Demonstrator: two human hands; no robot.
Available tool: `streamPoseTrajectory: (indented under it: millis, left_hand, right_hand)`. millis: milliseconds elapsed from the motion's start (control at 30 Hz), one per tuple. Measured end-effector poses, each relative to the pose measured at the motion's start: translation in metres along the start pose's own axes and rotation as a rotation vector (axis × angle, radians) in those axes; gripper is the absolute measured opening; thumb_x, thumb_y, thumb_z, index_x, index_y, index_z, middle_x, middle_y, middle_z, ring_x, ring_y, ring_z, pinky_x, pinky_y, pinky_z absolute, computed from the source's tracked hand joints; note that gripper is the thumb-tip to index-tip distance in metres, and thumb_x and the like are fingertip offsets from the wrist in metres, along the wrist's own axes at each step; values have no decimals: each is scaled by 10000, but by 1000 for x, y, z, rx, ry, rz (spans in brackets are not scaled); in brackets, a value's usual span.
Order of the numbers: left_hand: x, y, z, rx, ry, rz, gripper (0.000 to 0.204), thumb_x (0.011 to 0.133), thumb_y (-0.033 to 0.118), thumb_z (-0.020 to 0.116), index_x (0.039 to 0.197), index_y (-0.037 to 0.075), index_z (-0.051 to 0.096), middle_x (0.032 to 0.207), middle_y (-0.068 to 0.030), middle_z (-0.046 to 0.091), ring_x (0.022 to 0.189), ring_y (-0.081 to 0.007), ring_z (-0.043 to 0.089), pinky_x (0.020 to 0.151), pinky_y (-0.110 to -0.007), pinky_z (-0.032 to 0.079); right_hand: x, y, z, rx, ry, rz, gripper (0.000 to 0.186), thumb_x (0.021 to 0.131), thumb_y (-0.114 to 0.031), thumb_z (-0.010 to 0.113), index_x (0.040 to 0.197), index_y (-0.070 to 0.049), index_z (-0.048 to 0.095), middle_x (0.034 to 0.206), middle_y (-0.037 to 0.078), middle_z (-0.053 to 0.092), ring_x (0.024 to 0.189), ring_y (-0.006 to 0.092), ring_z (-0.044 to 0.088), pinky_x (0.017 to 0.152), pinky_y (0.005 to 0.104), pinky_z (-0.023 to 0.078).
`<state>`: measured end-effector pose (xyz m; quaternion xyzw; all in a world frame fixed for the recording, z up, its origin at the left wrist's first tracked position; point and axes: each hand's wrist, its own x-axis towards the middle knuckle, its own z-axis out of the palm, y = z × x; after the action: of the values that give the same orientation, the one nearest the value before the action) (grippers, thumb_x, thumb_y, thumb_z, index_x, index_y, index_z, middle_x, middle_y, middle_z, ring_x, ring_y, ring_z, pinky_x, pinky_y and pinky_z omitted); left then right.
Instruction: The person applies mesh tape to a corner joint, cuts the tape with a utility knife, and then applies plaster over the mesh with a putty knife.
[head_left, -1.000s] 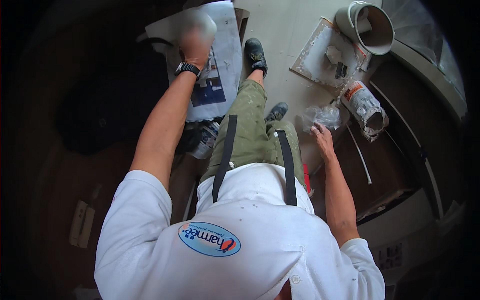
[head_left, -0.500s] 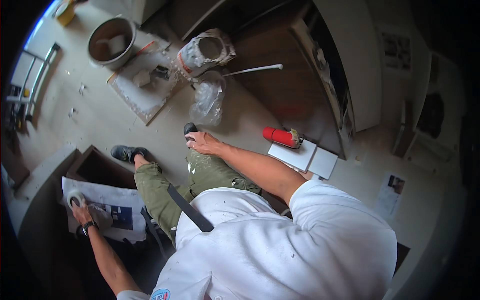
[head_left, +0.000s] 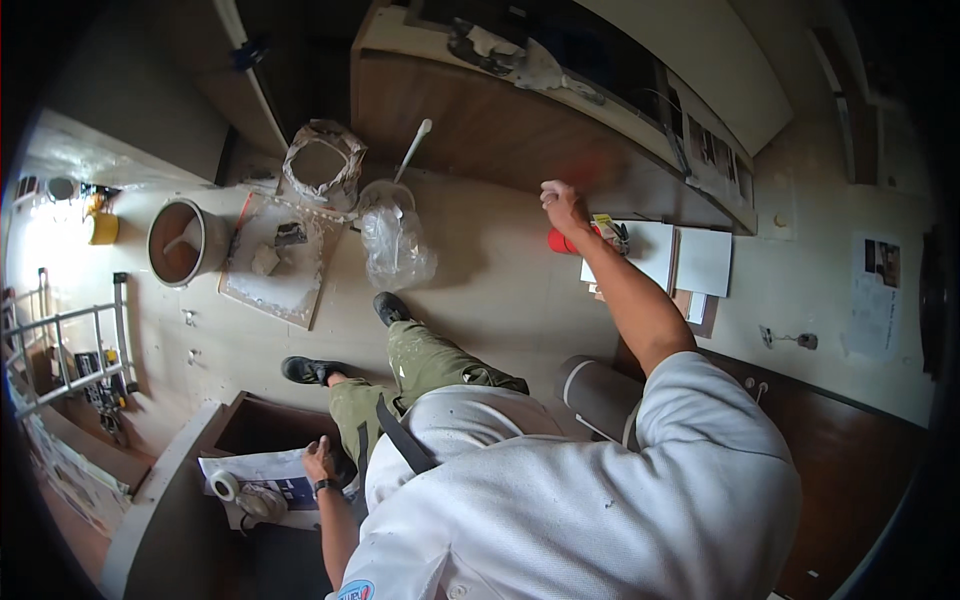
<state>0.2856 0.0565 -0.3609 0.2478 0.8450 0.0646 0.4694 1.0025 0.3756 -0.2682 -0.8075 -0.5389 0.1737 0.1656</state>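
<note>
Moved off tape roll [head_left: 233, 489] with left hand [head_left: 318, 463], reaching near red bottle [head_left: 558, 241] with right hand [head_left: 567, 209], unclear in both grips; could knock bottle by dipping wrist.

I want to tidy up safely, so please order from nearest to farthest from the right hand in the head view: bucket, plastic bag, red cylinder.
1. Red cylinder, by the right hand
2. Plastic bag, to the left
3. Bucket, farther left

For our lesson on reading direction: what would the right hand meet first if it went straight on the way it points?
Probably the brown panel, which lies ahead of the right hand in the picture, though depth is unclear from this view.
</note>
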Motion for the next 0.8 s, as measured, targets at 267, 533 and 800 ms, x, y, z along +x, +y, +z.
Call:
streamPoseTrajectory:
  millis: [267, 533, 800]
  left_hand:
    - [2, 33, -15, -103, -65, 79, 679, 884, 442, 799, 1248, -107, 641, 1258, -224, 699, 1155, -284, 676, 1025, -392, 516]
    - [-8, 4, -84, 518, -10, 259, 479, 921, 454, 666, 771, 0, 688, 725, -224, 647, 675, -340, 642, 640, -486, 473]
    - [-93, -14, -70, 471, -6, -288, 623, 882, 482, 708, 1224, -39, 701, 1228, -250, 707, 1166, -378, 668, 1009, -433, 512]
  right_hand:
    - [24, 46, -53, -129, 127, 40, 226, 914, -116, 601, 1073, -31, 737, 1035, 223, 742, 990, 384, 716, 897, 459, 565]
    - [208, 393, -292, -1231, 180, -78, 447, 958, -400, 625, 1104, 3, 751, 1133, 223, 731, 1085, 416, 679, 1033, 553, 474]
    - [278, 344, -209, -819, 237, 260, 478, 907, -383, 644, 1062, 62, 720, 1099, 272, 718, 989, 433, 701, 873, 548, 532]
